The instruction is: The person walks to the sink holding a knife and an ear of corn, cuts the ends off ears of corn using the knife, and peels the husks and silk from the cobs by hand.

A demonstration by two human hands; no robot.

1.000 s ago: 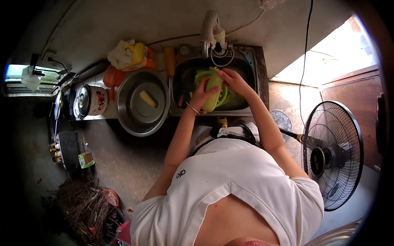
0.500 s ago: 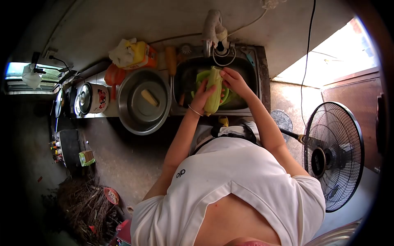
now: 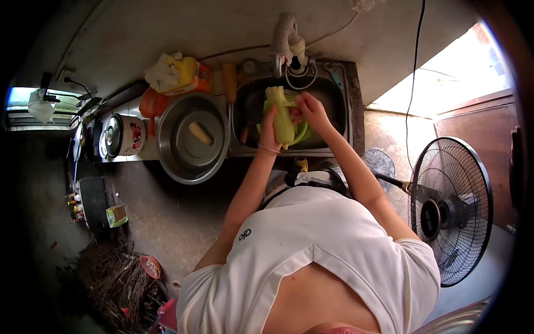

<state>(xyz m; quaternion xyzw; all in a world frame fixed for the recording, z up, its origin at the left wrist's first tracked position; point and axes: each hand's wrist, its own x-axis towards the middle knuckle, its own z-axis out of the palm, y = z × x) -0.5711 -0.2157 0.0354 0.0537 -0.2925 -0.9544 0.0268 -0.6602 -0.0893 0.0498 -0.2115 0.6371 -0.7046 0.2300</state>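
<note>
Over the sink (image 3: 349,131), my left hand (image 3: 268,131) is wrapped round a pale green ear of corn in its husk (image 3: 283,119). My right hand (image 3: 312,111) pinches a strip of husk beside the ear's upper part. Below the ear, green husk leaves (image 3: 303,133) lie in the sink, partly hidden by the ear and my hands. To the left, a peeled pale yellow cob (image 3: 199,133) rests in a large metal basin (image 3: 167,142).
A cloth-wrapped faucet (image 3: 284,36) stands behind the sink. Left of it are a yellow and orange container (image 3: 189,78), a red scoop (image 3: 153,106) and a floral rice cooker (image 3: 133,136). A black fan (image 3: 450,211) stands on the right.
The ear has shifted left and tilted the other way. My right hand has moved from the ear's top to a husk strip, now pulled out to the right.
</note>
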